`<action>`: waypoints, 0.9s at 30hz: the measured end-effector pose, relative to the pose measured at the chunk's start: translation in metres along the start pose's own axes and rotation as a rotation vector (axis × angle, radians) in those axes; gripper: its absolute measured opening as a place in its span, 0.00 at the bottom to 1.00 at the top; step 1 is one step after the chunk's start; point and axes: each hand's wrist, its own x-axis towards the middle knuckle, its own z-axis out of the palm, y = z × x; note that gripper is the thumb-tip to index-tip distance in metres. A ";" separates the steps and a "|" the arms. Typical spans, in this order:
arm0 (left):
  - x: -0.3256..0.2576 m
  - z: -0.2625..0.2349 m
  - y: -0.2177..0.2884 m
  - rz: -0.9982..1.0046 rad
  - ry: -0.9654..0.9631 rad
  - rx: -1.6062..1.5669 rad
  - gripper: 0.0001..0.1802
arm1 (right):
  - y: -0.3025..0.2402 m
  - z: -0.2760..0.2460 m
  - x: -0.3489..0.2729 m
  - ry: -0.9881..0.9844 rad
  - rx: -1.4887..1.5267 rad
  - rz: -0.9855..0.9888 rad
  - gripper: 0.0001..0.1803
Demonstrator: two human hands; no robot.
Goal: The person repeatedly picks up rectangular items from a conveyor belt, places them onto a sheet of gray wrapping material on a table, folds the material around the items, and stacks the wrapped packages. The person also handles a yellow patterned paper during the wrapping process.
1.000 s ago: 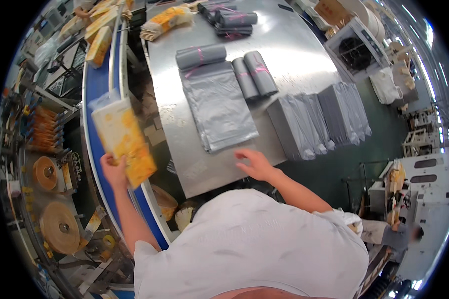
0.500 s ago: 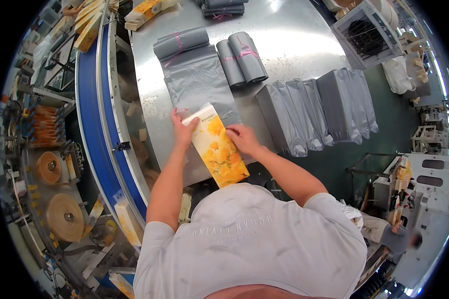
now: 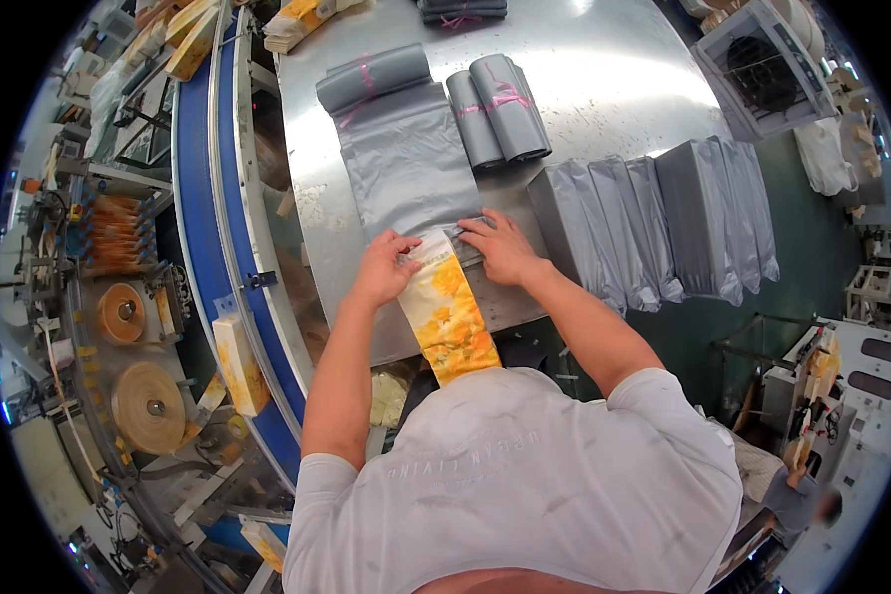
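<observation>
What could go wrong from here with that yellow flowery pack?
The yellow flowery pack reaches past the near edge of the metal table, so it might slip if the left hand at its corner shifts. The grey plastic bag looks thin and wrinkled near the right hand, so it could snag or tear.

The person wears a pale grey, loose short-sleeved T-shirt [image 3: 525,515] of soft, creased cloth. Faint grey printed lettering [image 3: 465,460] runs across the chest, upside down from this view, and a few darker smudges [image 3: 444,502] mark the fabric. The left sleeve [image 3: 322,482] and right sleeve [image 3: 650,398] both end above the elbow. The left hand [image 3: 388,267] and right hand [image 3: 503,249] are bare, as are the forearms [image 3: 339,381].
</observation>
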 end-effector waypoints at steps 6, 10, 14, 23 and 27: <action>0.002 -0.001 0.008 0.066 -0.065 0.115 0.27 | -0.007 -0.019 0.011 0.027 0.223 0.109 0.40; 0.006 0.031 0.040 0.048 0.190 0.328 0.34 | -0.026 -0.035 0.003 0.090 0.245 0.034 0.40; -0.011 0.070 0.007 -0.164 0.482 0.142 0.41 | -0.048 -0.036 -0.031 0.087 0.077 -0.117 0.38; -0.075 0.058 -0.064 0.246 0.275 -0.164 0.29 | -0.024 0.014 -0.004 0.459 0.333 0.232 0.11; -0.026 0.038 -0.051 -0.022 0.512 0.219 0.17 | -0.019 0.022 0.007 0.250 0.058 0.210 0.14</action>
